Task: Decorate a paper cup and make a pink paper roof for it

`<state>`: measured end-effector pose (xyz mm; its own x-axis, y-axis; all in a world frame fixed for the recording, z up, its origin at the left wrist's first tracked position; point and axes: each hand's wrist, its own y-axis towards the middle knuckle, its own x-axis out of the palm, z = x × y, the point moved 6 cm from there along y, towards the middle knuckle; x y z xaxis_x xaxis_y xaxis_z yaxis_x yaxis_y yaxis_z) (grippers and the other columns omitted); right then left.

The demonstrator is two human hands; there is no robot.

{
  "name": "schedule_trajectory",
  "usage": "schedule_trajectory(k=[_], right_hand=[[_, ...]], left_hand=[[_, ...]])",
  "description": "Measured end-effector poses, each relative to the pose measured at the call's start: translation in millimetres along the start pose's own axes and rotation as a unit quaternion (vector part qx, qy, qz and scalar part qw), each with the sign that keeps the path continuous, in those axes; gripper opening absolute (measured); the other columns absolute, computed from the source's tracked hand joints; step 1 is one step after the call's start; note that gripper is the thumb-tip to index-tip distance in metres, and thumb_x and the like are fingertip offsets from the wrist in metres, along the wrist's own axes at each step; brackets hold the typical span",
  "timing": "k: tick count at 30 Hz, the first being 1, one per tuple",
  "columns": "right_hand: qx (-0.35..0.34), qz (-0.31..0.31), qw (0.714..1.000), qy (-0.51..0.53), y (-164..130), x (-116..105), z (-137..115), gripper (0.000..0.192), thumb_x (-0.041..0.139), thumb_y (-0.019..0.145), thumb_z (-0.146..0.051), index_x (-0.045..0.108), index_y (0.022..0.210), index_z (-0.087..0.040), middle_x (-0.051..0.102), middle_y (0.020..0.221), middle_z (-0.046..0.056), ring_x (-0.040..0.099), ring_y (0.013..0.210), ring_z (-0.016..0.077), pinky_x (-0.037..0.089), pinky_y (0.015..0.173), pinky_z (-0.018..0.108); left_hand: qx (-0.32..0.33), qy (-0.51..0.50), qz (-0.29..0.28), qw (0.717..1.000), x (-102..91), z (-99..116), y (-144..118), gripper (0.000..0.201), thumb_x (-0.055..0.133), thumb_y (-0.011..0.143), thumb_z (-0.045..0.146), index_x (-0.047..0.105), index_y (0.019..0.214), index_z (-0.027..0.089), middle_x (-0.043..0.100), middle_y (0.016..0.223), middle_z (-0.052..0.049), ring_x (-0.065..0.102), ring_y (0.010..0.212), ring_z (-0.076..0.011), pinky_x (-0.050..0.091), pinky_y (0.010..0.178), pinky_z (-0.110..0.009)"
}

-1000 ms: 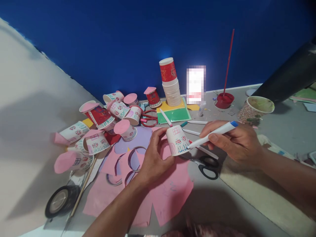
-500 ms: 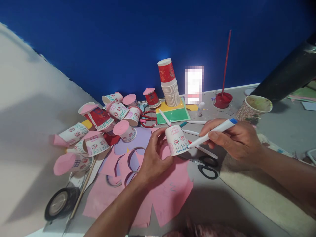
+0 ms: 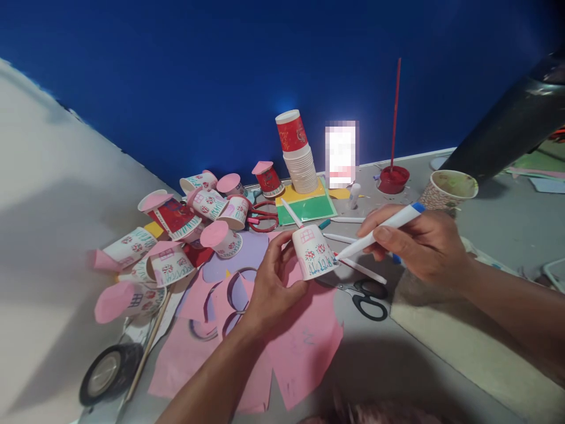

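My left hand is closed round a white paper cup, turned upside down and slightly tilted. A pink window, red dotted flowers and blue-green grass strokes are drawn on its side. In my right hand is a white felt-tip marker with a blue end. The marker's tip touches the cup's side near the rim, at the right end of the grass strokes. Below both lie cut sheets of pink paper and scissors with black handles.
Several decorated cups with pink paper roofs crowd the left side. A stack of paper cups stands at the back on green and yellow paper. A red pot with a stick, a patterned cup and black tape are around.
The blue-green strokes reach further along the cup's rim. My left hand has turned the cup slightly, and the marker stays at its right side. The view has shifted a little.
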<state>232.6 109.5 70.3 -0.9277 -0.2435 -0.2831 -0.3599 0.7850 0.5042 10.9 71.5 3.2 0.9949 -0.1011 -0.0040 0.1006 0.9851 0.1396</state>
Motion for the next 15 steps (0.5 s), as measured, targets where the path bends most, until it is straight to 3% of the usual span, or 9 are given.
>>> schedule_trajectory(k=[6, 11, 15], right_hand=[[0.014, -0.038, 0.999, -0.002, -1.4, 3.7, 6.9, 0.025, 0.061, 0.104, -0.038, 0.076, 0.093, -0.021, 0.072, 0.068, 0.001, 0.063, 0.051, 0.0122, 0.049, 0.048, 0.025], [0.034, 0.018, 0.997, 0.064, 1.0, -2.0, 6.7, 0.023, 0.065, 0.101, -0.036, 0.078, 0.089, -0.020, 0.074, 0.076, 0.002, 0.064, 0.051, 0.0111, 0.051, 0.046, 0.023], [0.032, 0.010, 0.996, 0.077, 2.4, -1.3, 6.2, 0.021, 0.066, 0.101, -0.033, 0.079, 0.091, -0.020, 0.074, 0.076, 0.002, 0.064, 0.052, 0.0104, 0.052, 0.047, 0.022]], left_hand=[[-0.010, -0.017, -0.005, 1.000, 0.1, -1.7, 0.3, 0.069, 0.075, 0.072, 0.008, 0.051, 0.134, 0.028, 0.057, 0.149, -0.009, 0.054, 0.145, -0.0279, 0.044, 0.123, -0.046], [-0.022, -0.030, -0.005, 0.999, -0.9, -2.8, 1.1, 0.068, 0.081, 0.075, 0.016, 0.051, 0.134, 0.028, 0.056, 0.151, -0.011, 0.053, 0.146, -0.0305, 0.047, 0.120, -0.047], [-0.027, -0.050, -0.007, 0.998, -0.9, -3.0, 1.8, 0.069, 0.084, 0.075, 0.020, 0.051, 0.134, 0.028, 0.058, 0.150, -0.011, 0.054, 0.146, -0.0308, 0.050, 0.117, -0.046]])
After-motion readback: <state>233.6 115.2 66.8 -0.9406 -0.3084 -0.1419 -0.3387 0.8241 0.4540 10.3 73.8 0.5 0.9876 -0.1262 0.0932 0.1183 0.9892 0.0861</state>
